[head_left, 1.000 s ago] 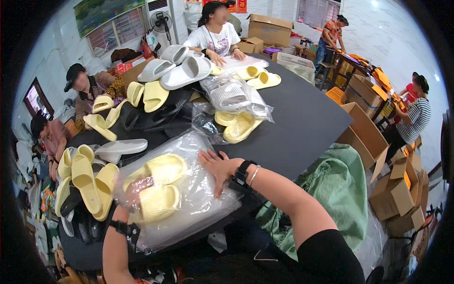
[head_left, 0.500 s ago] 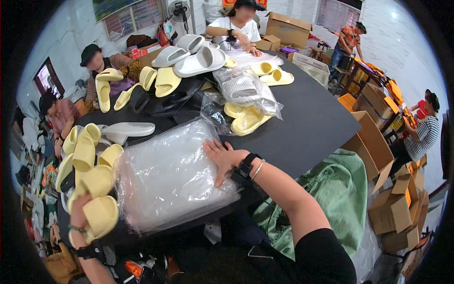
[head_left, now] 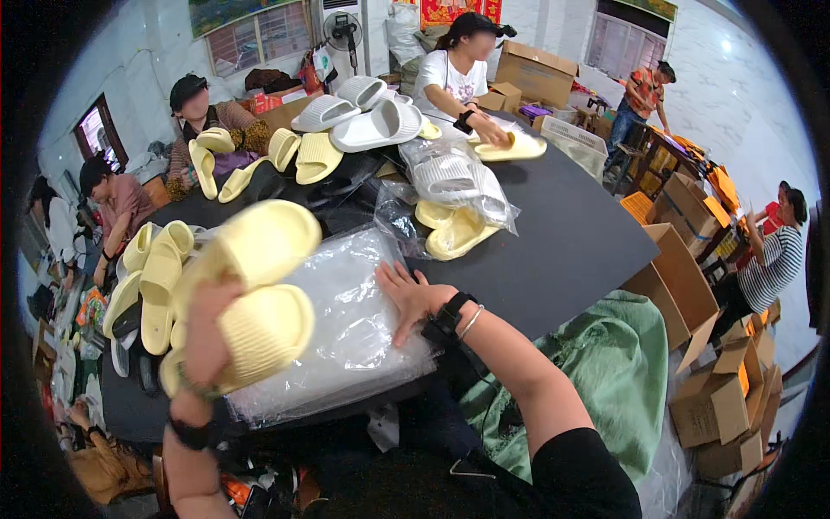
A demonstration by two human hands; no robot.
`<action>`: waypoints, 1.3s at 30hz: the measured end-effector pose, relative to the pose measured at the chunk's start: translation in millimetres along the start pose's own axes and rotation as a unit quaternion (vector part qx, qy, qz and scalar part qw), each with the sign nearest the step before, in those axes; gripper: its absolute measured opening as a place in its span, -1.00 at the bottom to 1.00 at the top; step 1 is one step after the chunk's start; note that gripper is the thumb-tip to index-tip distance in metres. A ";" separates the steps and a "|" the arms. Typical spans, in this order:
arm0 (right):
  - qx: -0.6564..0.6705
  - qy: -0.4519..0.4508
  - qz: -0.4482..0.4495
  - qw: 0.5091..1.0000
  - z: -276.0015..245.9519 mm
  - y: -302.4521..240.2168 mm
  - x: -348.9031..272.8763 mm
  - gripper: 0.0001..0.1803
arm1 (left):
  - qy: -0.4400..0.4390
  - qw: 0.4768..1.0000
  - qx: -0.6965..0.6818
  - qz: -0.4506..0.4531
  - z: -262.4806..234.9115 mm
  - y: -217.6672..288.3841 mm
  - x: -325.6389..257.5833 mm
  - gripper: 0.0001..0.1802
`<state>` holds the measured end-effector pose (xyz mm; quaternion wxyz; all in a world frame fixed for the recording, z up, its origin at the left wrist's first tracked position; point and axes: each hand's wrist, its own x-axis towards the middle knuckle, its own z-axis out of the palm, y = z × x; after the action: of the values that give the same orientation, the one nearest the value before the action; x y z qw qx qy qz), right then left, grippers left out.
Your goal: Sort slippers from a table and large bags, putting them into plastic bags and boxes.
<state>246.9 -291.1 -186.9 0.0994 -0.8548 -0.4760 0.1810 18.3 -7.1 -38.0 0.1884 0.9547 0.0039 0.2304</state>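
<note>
My left hand (head_left: pixel 206 333), blurred by motion, grips a pair of pale yellow slippers (head_left: pixel 270 333). The pair hangs over the left part of a stack of clear plastic bags (head_left: pixel 353 346) and hides that side of it. With fingers spread, my right hand (head_left: pixel 408 298) rests flat on the right edge of the stack. Left of the held pair, more yellow slippers (head_left: pixel 157 290) lie in a heap at the table's edge. Beyond the stack sit yellow slippers (head_left: pixel 458 233) and a bagged grey slipper (head_left: pixel 450 171).
On the black table (head_left: pixel 579 233), white and grey slippers (head_left: pixel 376 125) are piled at the back. A co-worker in white (head_left: pixel 450 73) reaches for a yellow slipper across the table; others sit at left. Green fabric (head_left: pixel 596 372) and open cardboard boxes (head_left: pixel 683 281) stand at right.
My left hand has lifted the yellow slippers from the left heap and brought them right, over the bag stack. My right hand stays on the bags. The co-worker's hand has reached toward a yellow slipper.
</note>
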 end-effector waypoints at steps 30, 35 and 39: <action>-0.095 0.110 0.004 0.989 27.5 -57.6 -70.4 -0.01 | -0.110 0.981 -0.116 -0.111 161.4 -103.4 -8.4 -0.60; -0.074 0.212 -0.033 0.974 28.6 -69.2 -53.5 0.00 | -0.155 0.886 -0.414 -0.144 131.1 -96.6 -14.3 -0.48; -0.079 0.128 0.012 0.989 45.3 -77.3 -42.1 0.03 | -0.076 0.975 -0.205 -0.030 145.7 -110.8 -14.2 -0.64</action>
<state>148.2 -286.3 -192.8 0.0897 -0.8820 -0.4615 0.0330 78.7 42.3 -204.2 0.3865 0.9100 -0.0294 0.1471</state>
